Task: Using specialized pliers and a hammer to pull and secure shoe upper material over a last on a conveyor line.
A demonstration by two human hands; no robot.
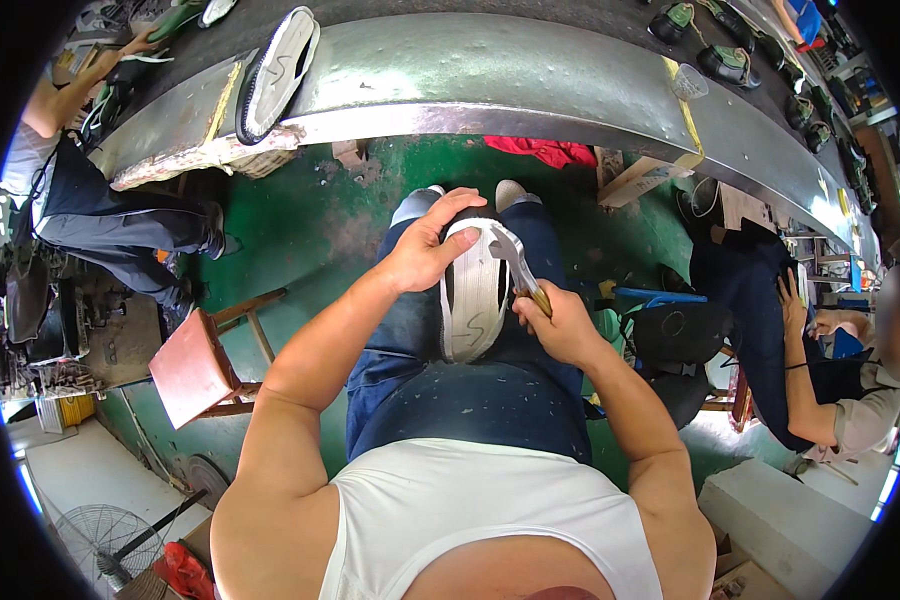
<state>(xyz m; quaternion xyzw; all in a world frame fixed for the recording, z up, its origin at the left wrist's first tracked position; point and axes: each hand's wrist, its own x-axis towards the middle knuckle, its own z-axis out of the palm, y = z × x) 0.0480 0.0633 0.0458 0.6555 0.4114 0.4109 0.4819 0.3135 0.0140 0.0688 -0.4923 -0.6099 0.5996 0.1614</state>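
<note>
White sole uppermost, one shoe [473, 300] is positioned over the lap of the seated person, between the thighs of the dark blue trousers [390, 365], with its length pointing away from the body; a thin drawn line marks the nearer part of the sole. Left hand [430, 250]: fingers curled over the far end of the shoe, thumb laid on the sole, grasping it. Right hand [560, 325]: fingers clenched around the handle of a metal-headed tool [518, 268], just beside the shoe on its right; the curved head reaches to the far right part of the sole. Whether the head touches the sole cannot be determined. Beyond the shoe stands a metal bench [470, 60]; on it, to the far left of the held shoe, a second shoe [278, 75] lies sole up. Red cloth [542, 150] is noted beyond the shoe and slightly to its right, below the bench edge. Well apart to the left of the shoe are a wooden stool [192, 368] and, farther out, a co-worker in grey trousers [120, 220]. Well apart to its right, another co-worker wears dark trousers [755, 320].
</note>
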